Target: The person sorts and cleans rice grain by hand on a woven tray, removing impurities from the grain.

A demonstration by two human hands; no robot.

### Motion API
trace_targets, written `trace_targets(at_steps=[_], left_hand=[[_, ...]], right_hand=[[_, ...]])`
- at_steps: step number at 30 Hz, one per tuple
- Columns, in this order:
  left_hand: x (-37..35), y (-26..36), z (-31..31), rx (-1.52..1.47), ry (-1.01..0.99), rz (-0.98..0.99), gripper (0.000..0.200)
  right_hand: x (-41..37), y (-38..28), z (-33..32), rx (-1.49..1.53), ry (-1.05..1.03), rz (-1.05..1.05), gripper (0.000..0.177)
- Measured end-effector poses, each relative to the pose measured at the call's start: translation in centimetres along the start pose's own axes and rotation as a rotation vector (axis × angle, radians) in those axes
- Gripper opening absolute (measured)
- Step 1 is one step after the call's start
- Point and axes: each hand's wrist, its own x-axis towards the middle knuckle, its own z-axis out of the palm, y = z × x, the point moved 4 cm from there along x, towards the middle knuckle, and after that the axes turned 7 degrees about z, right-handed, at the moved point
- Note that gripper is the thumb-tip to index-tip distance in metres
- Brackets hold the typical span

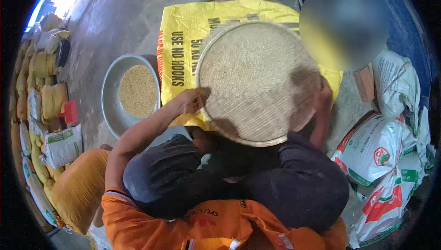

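A large round woven tray (257,80) with pale grain spread over it is held level above my lap. My left hand (194,100) grips its left rim, fingers closed round the edge. On the right side my right hand (323,94) holds the opposite rim, partly in shadow and blurred. Beneath the tray lies a yellow sack (179,25) with black lettering. Left of it, a metal basin (110,89) holds a heap of grain (138,90).
White printed sacks (372,149) and a brick (365,83) stand at the right. Stacked yellowish sacks (46,64) line the left, with a red object (70,111) near them. Someone's knee in mustard cloth (82,185) is at the lower left.
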Motion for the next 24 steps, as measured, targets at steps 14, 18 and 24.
trace_targets(at_steps=[14, 18, 24], left_hand=[[1.5, 7.5, 0.9, -0.119, 0.914, -0.582, 0.021], [-0.1, -3.6, -3.5, -0.067, 0.055, 0.278, 0.034], [1.7, -0.9, -3.0, -0.083, 0.598, -0.353, 0.027]], right_hand=[[-0.4, 0.0, 3.7, -0.031, 0.056, 0.032, 0.04], [0.9, 2.2, 2.0, 0.174, 0.019, -0.127, 0.036], [-1.1, -1.6, 2.5, -0.141, 0.137, 0.042, 0.038]])
